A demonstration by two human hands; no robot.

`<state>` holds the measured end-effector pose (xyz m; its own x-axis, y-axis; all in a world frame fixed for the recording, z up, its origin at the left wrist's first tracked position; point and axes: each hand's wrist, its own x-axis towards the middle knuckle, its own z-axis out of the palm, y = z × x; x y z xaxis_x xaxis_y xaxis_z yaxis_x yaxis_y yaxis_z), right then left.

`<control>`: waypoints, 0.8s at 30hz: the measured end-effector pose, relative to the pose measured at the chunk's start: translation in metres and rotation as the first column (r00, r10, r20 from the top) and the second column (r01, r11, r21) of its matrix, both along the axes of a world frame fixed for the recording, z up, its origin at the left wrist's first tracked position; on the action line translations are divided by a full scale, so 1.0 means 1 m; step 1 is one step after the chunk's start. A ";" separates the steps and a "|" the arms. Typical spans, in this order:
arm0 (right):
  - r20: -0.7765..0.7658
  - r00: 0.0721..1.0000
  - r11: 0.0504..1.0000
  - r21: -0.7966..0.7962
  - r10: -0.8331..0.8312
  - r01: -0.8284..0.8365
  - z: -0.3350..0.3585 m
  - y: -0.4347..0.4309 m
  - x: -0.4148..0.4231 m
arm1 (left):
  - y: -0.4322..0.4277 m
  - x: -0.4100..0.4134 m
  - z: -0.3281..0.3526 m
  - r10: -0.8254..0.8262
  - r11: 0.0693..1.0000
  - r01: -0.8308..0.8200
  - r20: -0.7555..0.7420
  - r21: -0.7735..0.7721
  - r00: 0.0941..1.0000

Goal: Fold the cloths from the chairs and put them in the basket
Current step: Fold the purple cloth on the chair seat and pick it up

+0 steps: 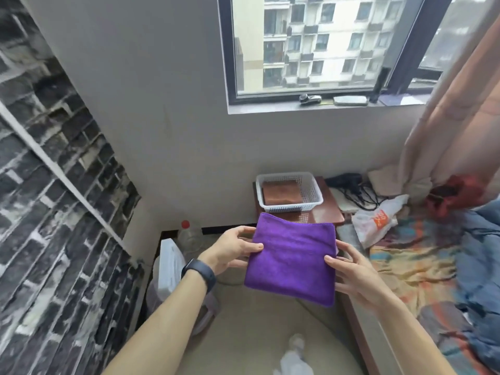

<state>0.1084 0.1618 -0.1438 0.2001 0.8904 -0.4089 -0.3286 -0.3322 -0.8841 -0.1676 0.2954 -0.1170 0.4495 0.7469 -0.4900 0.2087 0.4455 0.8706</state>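
My left hand (232,249) and right hand (351,274) hold a folded purple cloth (293,259) in the air between them, each pinching one side edge with the thumb on top and the fingers underneath. A dark band (201,272) sits on my left wrist. Farther off, just beyond the cloth's far edge, a white perforated basket (311,197) stands on a small reddish-brown table (328,209); inside it lies a folded brown cloth (281,194). At right, a multicoloured bedspread (411,263) bears a white plastic bag (376,220).
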 end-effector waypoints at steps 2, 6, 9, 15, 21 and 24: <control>0.017 1.000 1.000 -0.018 -0.007 0.007 -0.011 0.034 0.013 | 0.034 0.015 -0.012 -0.008 1.000 0.008 -0.017 -0.014 1.000; -0.006 1.000 0.998 -0.068 0.006 -0.006 -0.035 0.105 0.047 | 0.101 0.049 -0.036 0.020 0.997 -0.023 -0.038 -0.072 0.999; -0.032 0.998 0.989 -0.140 0.050 -0.054 -0.052 0.153 0.073 | 0.136 0.075 -0.056 0.053 0.986 -0.063 -0.070 -0.151 0.996; -0.028 0.992 0.927 -0.352 0.126 -0.127 -0.087 0.225 0.113 | 0.187 0.114 -0.090 0.092 0.951 -0.136 -0.163 -0.279 0.982; 0.034 0.994 0.872 -0.483 0.107 -0.078 -0.121 0.294 0.132 | 0.247 0.145 -0.123 0.105 0.919 -0.187 -0.241 -0.348 0.965; 0.077 0.991 0.867 -0.495 0.107 -0.055 -0.135 0.339 0.142 | 0.284 0.160 -0.137 0.128 0.909 -0.219 -0.263 -0.355 0.956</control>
